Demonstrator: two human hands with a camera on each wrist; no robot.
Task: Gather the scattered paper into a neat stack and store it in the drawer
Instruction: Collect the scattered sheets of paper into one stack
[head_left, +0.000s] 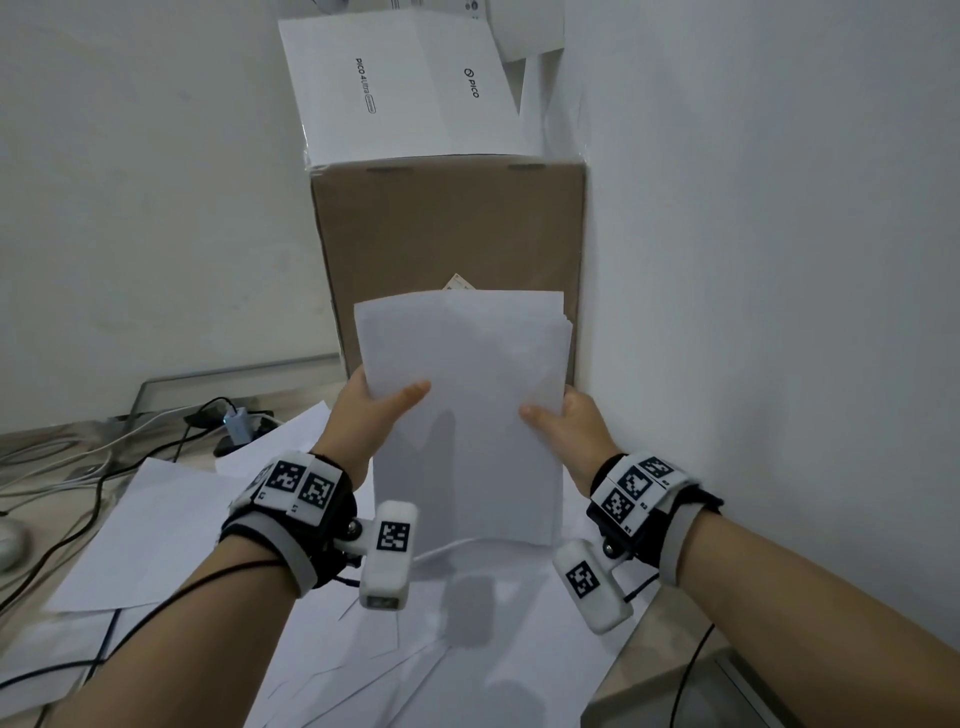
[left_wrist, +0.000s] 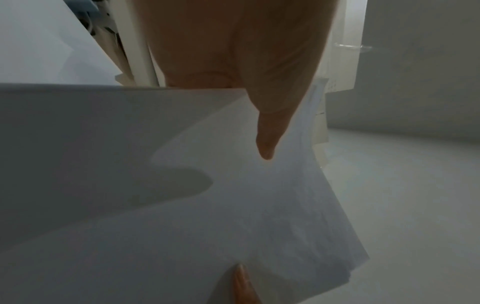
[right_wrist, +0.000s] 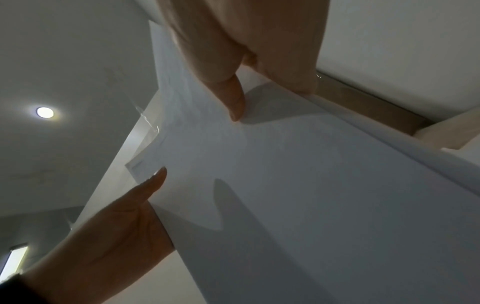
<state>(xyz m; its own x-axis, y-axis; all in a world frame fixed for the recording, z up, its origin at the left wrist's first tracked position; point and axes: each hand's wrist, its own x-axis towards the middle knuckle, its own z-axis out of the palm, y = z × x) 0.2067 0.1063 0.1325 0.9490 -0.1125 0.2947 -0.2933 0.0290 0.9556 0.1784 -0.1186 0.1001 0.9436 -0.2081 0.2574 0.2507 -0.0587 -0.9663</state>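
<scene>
We held the upright sheaf of white paper sheets (head_left: 462, 395) between both hands, above the loose white sheets (head_left: 156, 525) lying scattered on the pale wooden counter (head_left: 36, 447). Our left hand (head_left: 363, 415) gripped the sheaf's left edge, thumb laid across the front and the fingers behind, out of sight; our right hand (head_left: 566, 421) pinched the right edge the same way, thumb on the face. We judged this two-sided hold was meant for squaring the sheets, since the top edges sat uneven, a few corners poking out at the upper right. The lower edge hung just above the counter, free to be tapped down. Room was tight on the right, where the white wall (head_left: 753, 260) ran close beside the sheaf, and behind it stood the tall brown cardboard box (head_left: 447, 228) carrying a white printed carton (head_left: 405, 88). To the left lay black and white cables (head_left: 78, 467), so the open space was toward us. No drawer showed in any view
</scene>
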